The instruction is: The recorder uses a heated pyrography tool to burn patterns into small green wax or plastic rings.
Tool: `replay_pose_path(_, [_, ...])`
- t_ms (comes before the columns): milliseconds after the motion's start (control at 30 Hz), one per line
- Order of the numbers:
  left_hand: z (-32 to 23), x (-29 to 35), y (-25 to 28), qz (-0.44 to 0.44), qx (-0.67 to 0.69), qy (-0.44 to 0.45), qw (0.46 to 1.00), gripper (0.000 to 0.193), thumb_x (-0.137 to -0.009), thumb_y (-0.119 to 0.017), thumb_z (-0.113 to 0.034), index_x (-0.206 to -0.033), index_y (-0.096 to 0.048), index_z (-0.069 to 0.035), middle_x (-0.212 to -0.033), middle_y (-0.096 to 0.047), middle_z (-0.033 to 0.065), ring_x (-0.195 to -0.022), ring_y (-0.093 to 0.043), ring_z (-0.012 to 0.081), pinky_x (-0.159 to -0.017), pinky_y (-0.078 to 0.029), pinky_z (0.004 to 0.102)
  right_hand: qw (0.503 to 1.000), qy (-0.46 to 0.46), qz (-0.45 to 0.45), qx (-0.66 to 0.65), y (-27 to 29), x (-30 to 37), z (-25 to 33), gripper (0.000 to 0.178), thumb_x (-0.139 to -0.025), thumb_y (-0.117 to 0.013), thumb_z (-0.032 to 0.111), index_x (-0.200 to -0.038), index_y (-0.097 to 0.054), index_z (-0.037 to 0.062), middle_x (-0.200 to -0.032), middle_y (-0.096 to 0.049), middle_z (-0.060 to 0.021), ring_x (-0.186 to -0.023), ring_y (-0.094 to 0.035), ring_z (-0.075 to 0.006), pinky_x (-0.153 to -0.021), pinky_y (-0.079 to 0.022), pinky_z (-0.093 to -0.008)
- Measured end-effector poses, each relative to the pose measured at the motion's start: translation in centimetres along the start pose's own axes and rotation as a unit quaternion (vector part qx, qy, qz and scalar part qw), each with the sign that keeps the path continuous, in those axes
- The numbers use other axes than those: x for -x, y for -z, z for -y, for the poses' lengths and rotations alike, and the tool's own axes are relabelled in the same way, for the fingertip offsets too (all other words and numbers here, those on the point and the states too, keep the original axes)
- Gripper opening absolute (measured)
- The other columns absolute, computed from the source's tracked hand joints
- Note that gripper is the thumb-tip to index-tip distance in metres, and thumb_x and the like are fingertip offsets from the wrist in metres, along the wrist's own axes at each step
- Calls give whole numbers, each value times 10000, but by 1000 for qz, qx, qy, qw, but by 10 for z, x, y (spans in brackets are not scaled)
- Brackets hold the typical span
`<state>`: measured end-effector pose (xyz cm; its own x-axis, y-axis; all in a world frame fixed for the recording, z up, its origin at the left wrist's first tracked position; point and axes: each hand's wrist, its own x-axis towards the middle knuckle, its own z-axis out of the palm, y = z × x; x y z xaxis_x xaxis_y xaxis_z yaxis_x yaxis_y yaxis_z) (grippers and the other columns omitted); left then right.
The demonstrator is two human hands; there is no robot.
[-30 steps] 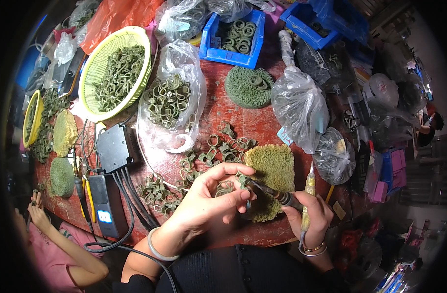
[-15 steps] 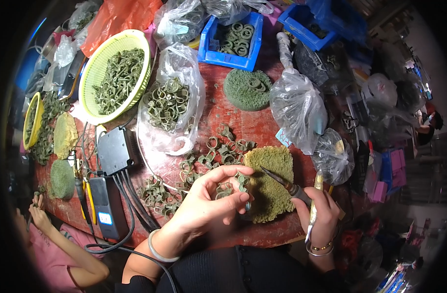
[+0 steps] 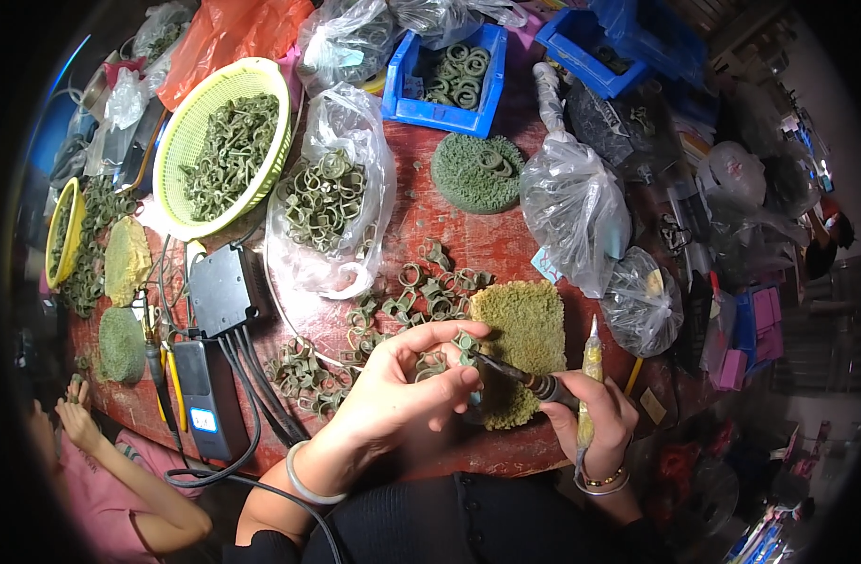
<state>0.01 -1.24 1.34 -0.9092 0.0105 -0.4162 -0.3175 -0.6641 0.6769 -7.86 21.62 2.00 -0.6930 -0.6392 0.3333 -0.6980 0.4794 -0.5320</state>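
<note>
Between the thumb and fingers of my left hand (image 3: 379, 404) is a small green ring (image 3: 467, 346). More green ring shapes show inside its curled fingers. My right hand (image 3: 601, 423) grips a dark-handled pointed tool (image 3: 541, 383), its thin tip reaching the ring, though I cannot tell if they touch. The same hand also holds a pale yellow pen-like tool (image 3: 592, 365), which stands nearly upright between its fingers. Below the dark tool lies a yellow-green sponge block (image 3: 524, 315) on the red table. Loose green rings (image 3: 308, 378) are scattered beside my left hand.
A yellow basket (image 3: 163, 174), an opened clear bag (image 3: 379, 202) and a blue bin (image 3: 442, 118) hold more rings. A round green sponge (image 3: 468, 183) lies beyond. A black box (image 3: 221, 291) with cables stands left. Another person's hands (image 3: 78, 418) show at far left.
My right hand has shifted slightly left, bringing the dark tool's tip from above the sponge to the ring. The yellow tool has swung more upright. My left hand stays in place.
</note>
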Motion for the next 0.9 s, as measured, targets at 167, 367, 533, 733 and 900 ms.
replay_pose_path(167, [-1,0,-2,-4,-1,5,1000,451,-895,-664,-56,-1318,-521,7,-761,-608,20,-607,-555,66,-450,-400,167,1000,16,-13,21,-1,-1,-2,370,-719,-841,186,-1017,-666,53,-818,-673,-77,-639,-625,-252,-571,-510,-342])
replay_pose_path(367, [-1,0,-1,-7,4,8,1000,448,-896,-656,-44,-1320,-519,7,-770,-611,19,-602,-554,64,-447,-399,168,1000,15,-12,13,-1,-1,-4,369,-713,-844,187,-1009,-666,60,-802,-666,-79,-639,-628,-258,-562,-505,-347])
replay_pose_path(533, [-2,0,-3,-6,6,11,1000,455,-894,-658,-41,-1323,-517,8,-765,-606,16,-600,-552,61,-447,-395,165,1000,16,-15,14,-1,0,-6,369,-714,-844,191,-1010,-665,64,-790,-659,-77,-642,-630,-260,-560,-504,-347])
replay_pose_path(733, [-3,0,-2,-8,-3,15,1000,479,-882,-672,-49,-1329,-511,8,-767,-606,16,-601,-551,58,-449,-393,162,1000,7,-6,15,-1,-2,-2,376,-714,-846,195,-1013,-662,59,-790,-657,-88,-663,-646,-265,-566,-511,-348])
replay_pose_path(900, [-3,0,-3,-8,-3,17,1000,486,-877,-678,-50,-1330,-511,2,-768,-608,16,-605,-552,57,-450,-392,160,1000,12,-6,17,-1,-2,-3,376,-716,-845,197,-1014,-661,61,-784,-655,-87,-652,-642,-264,-564,-510,-347])
